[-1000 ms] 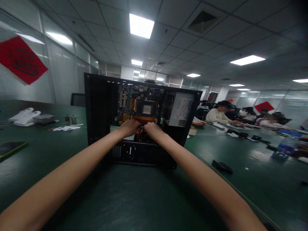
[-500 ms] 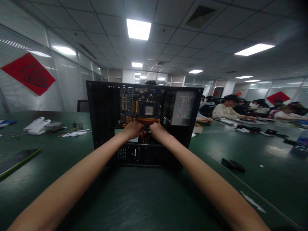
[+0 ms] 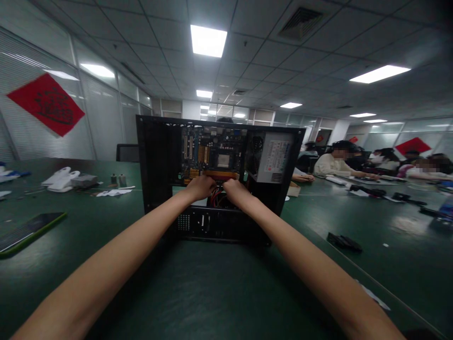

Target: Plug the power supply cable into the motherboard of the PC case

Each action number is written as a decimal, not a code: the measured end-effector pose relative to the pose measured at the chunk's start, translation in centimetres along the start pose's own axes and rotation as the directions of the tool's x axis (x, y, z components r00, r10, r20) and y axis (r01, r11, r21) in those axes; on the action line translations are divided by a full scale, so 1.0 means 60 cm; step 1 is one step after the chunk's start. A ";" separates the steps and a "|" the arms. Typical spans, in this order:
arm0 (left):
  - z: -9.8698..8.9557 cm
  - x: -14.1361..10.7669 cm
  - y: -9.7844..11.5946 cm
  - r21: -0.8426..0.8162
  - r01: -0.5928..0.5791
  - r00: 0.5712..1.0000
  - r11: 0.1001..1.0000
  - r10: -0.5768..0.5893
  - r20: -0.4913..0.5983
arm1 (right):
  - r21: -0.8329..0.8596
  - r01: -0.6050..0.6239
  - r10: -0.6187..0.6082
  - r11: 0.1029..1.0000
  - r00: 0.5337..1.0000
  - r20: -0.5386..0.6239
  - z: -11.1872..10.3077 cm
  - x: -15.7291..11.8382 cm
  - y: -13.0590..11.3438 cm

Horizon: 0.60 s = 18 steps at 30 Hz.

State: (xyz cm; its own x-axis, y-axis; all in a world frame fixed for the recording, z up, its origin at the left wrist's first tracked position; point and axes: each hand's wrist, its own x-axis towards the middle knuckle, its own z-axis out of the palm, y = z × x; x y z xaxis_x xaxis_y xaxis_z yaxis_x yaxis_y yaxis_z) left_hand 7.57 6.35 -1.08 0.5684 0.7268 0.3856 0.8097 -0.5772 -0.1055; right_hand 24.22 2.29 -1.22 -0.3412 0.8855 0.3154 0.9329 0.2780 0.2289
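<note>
An open black computer case stands on the table in front of me. Inside it a motherboard is mounted, with a square bare metallic processor near its middle. My left hand is closed at the board's lower edge, by the red and yellow memory slots. Close beside it, my right hand is closed at the same edge. The fingertips point away from me, so whatever they grip is hidden. Red and dark cables hang between and below the hands.
A silver power supply fills the case's upper right. On the green table lie a green-edged dark panel, a white bag, a grey box and a black object. Several people sit at the right.
The whole view has shifted slightly, so the case and hands appear a little further right. Both hands stay at the board's lower edge, closed as before.
</note>
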 end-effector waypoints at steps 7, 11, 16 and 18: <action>0.005 0.003 -0.005 -0.012 0.019 1.000 1.000 -0.019 -0.005 | -0.012 0.000 0.000 1.000 1.000 -0.001 -0.007 0.001 0.000; 0.004 0.006 -0.007 -0.015 0.040 0.999 0.999 -0.040 -0.009 | -0.020 0.014 -0.014 1.000 1.000 -0.001 -0.006 0.004 -0.001; -0.012 -0.016 -0.008 -0.061 0.038 0.999 0.997 -0.039 -0.013 | -0.050 0.042 -0.043 0.998 0.999 -0.025 -0.013 -0.012 0.002; -0.021 -0.039 -0.006 -0.106 0.018 0.997 0.994 -0.025 -0.068 | -0.077 0.075 -0.080 0.994 0.995 -0.058 -0.019 -0.036 0.013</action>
State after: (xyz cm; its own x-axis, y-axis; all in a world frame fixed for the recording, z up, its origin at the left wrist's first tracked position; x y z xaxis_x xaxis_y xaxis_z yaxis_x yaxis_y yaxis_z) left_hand 5.77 4.36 -0.79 0.5368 0.7139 0.4497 0.7997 -0.6004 -0.0014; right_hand 25.55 0.16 -0.70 -0.4205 0.8376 0.3488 0.8930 0.3143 0.3221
